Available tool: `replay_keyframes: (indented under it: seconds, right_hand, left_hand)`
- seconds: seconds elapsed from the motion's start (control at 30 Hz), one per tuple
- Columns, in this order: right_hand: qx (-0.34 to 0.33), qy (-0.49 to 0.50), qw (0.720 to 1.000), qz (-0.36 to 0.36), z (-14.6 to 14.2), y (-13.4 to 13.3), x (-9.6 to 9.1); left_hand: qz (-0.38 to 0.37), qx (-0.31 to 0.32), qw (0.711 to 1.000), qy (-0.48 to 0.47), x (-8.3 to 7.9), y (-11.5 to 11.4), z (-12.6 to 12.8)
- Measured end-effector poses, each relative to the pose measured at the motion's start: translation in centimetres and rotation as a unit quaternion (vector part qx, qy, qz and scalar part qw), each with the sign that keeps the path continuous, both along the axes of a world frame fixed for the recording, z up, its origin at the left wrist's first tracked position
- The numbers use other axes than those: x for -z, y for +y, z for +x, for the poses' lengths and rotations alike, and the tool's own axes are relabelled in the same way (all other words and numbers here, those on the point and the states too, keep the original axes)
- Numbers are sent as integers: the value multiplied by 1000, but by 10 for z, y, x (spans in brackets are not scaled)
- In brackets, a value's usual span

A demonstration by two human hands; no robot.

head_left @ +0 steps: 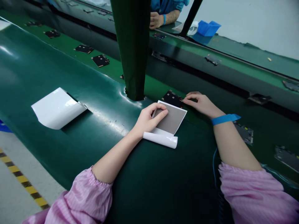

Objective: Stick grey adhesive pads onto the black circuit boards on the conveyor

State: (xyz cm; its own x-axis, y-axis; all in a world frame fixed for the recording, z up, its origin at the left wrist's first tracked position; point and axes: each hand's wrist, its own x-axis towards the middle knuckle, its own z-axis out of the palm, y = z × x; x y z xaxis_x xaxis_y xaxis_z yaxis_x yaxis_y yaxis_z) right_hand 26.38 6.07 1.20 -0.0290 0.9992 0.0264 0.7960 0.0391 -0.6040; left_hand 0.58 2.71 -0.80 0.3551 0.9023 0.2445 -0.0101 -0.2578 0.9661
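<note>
My left hand (151, 116) is closed on a sheet of grey stickers (171, 119) with a white backing, thumb and fingers pinching its left side. The sheet's near edge curls into a white roll below the hand. Just beyond the sheet lies a black circuit board (172, 98), its near edge partly hidden by the sheet. With fingertips pinched together, my right hand (202, 104) grips the board's right end, where small parts show. A blue strap (225, 119) circles my right wrist.
A curled white sheet (58, 109) rests on the green mat at left. A dark green post (134, 53) rises beyond my left hand. More circuit boards, such as one (100, 60), lie along the green strip. Across the line is another person's hand (157, 20).
</note>
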Motion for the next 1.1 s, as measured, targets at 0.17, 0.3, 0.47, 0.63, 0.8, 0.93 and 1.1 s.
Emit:
replay_keyframes:
  seconds: [0.17, 0.3, 0.47, 0.63, 0.8, 0.93, 1.1]
  right_hand:
    - [10, 23, 999, -19, 4, -1, 6]
    - [14, 16, 999, -28, 8, -4, 6]
    - [22, -25, 999, 8, 16, -9, 13]
    - [45, -31, 998, 19, 26, -14, 23]
    - [107, 4, 994, 2, 36, -33, 19]
    - [70, -72, 995, -16, 34, -56, 12]
    - [65, -115, 991, 7, 30, -69, -5]
  left_hand:
    - [5, -6, 1000, 8, 4, 1, 0]
    - [4, -13, 1000, 19, 4, 1, 0]
    - [11, -14, 1000, 23, 2, 0, -1]
    - [7, -16, 999, 35, 0, 0, -1]
    - [0, -18, 999, 37, 1, 0, -1]
    - [-4, -19, 999, 37, 3, 0, -1]
    - [-9, -17, 999, 39, 3, 0, -2]
